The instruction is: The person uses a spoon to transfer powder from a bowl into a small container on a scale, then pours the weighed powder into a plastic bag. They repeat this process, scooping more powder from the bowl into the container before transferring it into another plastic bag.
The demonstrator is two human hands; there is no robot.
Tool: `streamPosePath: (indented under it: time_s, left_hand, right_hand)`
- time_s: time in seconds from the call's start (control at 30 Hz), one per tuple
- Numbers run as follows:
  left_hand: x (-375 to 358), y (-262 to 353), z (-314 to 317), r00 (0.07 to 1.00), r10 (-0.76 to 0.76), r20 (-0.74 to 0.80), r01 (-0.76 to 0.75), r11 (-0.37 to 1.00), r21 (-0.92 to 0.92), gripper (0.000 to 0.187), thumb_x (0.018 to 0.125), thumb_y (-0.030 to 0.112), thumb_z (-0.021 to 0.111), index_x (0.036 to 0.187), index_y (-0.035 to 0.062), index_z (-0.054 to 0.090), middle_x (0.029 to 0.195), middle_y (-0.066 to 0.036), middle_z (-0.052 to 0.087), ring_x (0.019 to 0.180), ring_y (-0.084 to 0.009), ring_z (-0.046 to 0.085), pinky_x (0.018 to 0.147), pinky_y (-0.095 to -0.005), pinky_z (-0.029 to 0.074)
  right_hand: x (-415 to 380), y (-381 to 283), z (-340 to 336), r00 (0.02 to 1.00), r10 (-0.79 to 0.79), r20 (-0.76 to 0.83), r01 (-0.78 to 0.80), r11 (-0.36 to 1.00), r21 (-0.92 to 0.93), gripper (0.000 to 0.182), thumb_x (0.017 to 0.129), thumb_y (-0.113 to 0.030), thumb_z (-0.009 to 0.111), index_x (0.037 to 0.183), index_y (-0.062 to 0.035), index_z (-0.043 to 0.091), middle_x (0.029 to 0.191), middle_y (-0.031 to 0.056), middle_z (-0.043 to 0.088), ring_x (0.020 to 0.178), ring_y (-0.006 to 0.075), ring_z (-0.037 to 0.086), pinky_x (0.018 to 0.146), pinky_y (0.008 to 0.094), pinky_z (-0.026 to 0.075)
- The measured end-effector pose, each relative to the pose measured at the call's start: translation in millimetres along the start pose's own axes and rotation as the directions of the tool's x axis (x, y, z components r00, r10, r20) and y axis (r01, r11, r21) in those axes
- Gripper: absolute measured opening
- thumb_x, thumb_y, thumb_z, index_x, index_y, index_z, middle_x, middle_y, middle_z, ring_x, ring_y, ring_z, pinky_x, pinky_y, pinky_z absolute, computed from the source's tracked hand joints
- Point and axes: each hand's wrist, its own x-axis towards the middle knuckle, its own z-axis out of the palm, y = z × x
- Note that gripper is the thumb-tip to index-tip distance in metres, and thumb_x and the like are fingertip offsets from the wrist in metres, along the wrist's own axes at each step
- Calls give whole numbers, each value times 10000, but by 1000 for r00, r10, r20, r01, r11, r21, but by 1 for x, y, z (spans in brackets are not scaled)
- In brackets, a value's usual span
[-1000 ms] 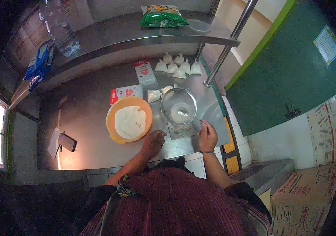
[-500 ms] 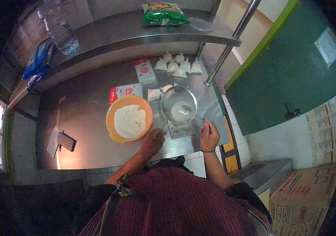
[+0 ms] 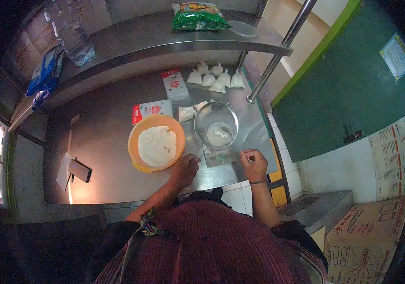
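Observation:
My left hand (image 3: pixel 187 169) is closed on the thin handle of a round metal sieve (image 3: pixel 196 124). White powder (image 3: pixel 218 134) shows in the sieve's lower part, with a spoon (image 3: pixel 226 130) lying in it. Beneath the sieve's near edge is a flat scale (image 3: pixel 217 158). To the right of the scale, my right hand (image 3: pixel 254 164) has its fingers curled together, apart from the visible part of the spoon; whatever is between the fingertips is too small to tell. An orange bowl (image 3: pixel 134 157) holding white powder stands left of the sieve, beside my left hand.
Several tied bags of white powder (image 3: pixel 217 85) stand at the back. Two red-and-white packs (image 3: pixel 175 86) lie behind the bowl, with a small bag (image 3: pixel 186 113) nearby. A phone (image 3: pixel 80 170) is at the left. Overhead runs a metal shelf (image 3: pixel 131 52); its post (image 3: pixel 273 66) rises at the right.
My right hand has moved slightly right and down, away from the sieve. The spoon handle that reached its fingers no longer shows between them and the sieve. My left hand has barely moved.

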Motion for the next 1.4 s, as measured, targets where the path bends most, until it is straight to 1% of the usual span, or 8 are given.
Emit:
streamPosePath:
  time_s: [0.3, 0.5, 0.57, 0.8, 0.87, 1.2, 1.3, 1.4]
  left_hand:
    - [-1, 3, 1, 945, -306, 115, 327, 884, -334, 181, 960, 120, 530, 1051, -2, 627, 773, -129, 592, 671, -229, 582, 654, -378, 489]
    - [0, -16, 10, 987, 153, -55, -150, 987, 56, 163, 949, 103, 529, 1025, 10, 639, 822, -147, 627, 691, -255, 617, 661, -386, 495]
    - [1, -11, 8, 961, -258, 97, 274, 933, -233, 149, 936, 93, 540, 1017, 16, 640, 824, -151, 628, 699, -266, 624, 670, -395, 499]
    - [1, -23, 9, 994, -98, 56, 106, 979, -176, 153, 926, 95, 547, 1031, 25, 632, 790, -142, 614, 658, -253, 611, 650, -400, 502]
    - [3, -5, 2, 939, -312, 141, 337, 917, -213, 164, 911, 87, 555, 1046, 30, 629, 831, -151, 619, 677, -251, 614, 663, -400, 505]
    - [-2, 13, -21, 941, -318, 119, 332, 934, -134, 180, 918, 104, 551, 1055, 8, 617, 917, -173, 617, 728, -264, 621, 703, -403, 512]
    - [-17, -3, -33, 1000, -11, -2, 11, 998, 59, 173, 967, 140, 537, 1045, 10, 619, 846, -154, 602, 692, -223, 602, 675, -387, 499]
    - [-32, 45, -73, 873, -487, 30, 484, 856, -182, 233, 1018, 204, 509, 1061, 4, 620, 806, -161, 607, 700, -242, 613, 665, -392, 488]
  right_hand:
    - [3, -2, -1, 920, -2, 393, 136, 939, -315, 371, 858, -56, 628, 1222, -5, 577, 1122, 225, 598, 1047, 377, 586, 943, 439, 488]
    - [-3, -7, 3, 918, -32, 394, 153, 948, -279, 436, 833, 35, 543, 1269, 13, 537, 1154, 241, 586, 1100, 408, 564, 993, 453, 466]
    - [-4, -15, 3, 941, 43, 335, 20, 983, -182, 331, 937, -3, 481, 1258, 16, 557, 1047, 204, 630, 983, 357, 623, 913, 422, 500]
    - [-3, -15, 3, 967, 26, 255, 18, 986, -168, 322, 959, -8, 472, 1269, 3, 558, 961, 177, 637, 904, 323, 645, 858, 409, 514]
    - [-4, -16, 2, 969, 9, 248, 35, 984, -173, 306, 974, -24, 476, 1267, -1, 561, 944, 170, 641, 892, 314, 647, 841, 395, 517]
    - [-4, -24, 9, 975, 32, 220, -21, 998, -52, 298, 1031, -128, 464, 1279, -5, 572, 947, 129, 658, 875, 233, 649, 821, 348, 513]
    - [-6, -39, 17, 973, 66, 221, -77, 996, 41, 307, 1037, -155, 467, 1282, -7, 576, 932, 91, 651, 864, 189, 630, 811, 317, 502]
    - [-7, -59, 29, 957, 38, 287, -85, 985, 151, 305, 1034, -159, 479, 1280, -9, 581, 927, 68, 647, 867, 164, 618, 804, 299, 496]
